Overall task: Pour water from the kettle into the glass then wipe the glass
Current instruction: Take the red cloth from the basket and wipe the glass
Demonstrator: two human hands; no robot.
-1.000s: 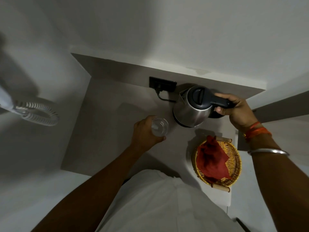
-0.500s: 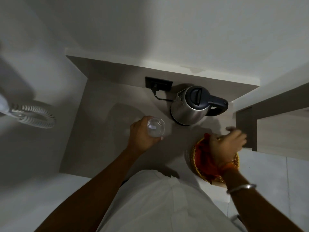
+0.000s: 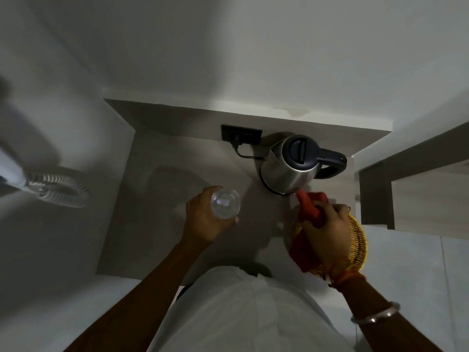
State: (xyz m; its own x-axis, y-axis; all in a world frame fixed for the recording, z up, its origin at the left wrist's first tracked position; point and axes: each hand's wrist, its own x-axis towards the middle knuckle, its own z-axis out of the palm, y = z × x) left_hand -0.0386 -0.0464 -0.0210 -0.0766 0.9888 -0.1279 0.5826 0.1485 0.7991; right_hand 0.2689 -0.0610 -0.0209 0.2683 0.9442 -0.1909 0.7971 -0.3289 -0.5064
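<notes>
A clear glass [image 3: 225, 204] stands upright on the grey counter [image 3: 157, 189], seen from above, with my left hand [image 3: 203, 219] wrapped around its side. The steel kettle [image 3: 291, 165] with a dark lid and handle sits on its base at the back right, with no hand on it. My right hand [image 3: 327, 232] grips a red cloth [image 3: 311, 207] and holds it partly lifted above the wicker basket [image 3: 357, 245]. One end of the cloth points toward the kettle's foot; the rest hangs down under my palm.
A black wall socket [image 3: 241, 134] with the kettle's cord plugged in is behind the counter. A coiled white cord [image 3: 58, 190] hangs on the left wall. A wooden ledge [image 3: 416, 179] runs along the right. My white shirt fills the bottom centre.
My right hand let go of the kettle handle, dropped to the basket and closed on the red cloth, raising it. The kettle rests on its base. My left hand stays on the glass.
</notes>
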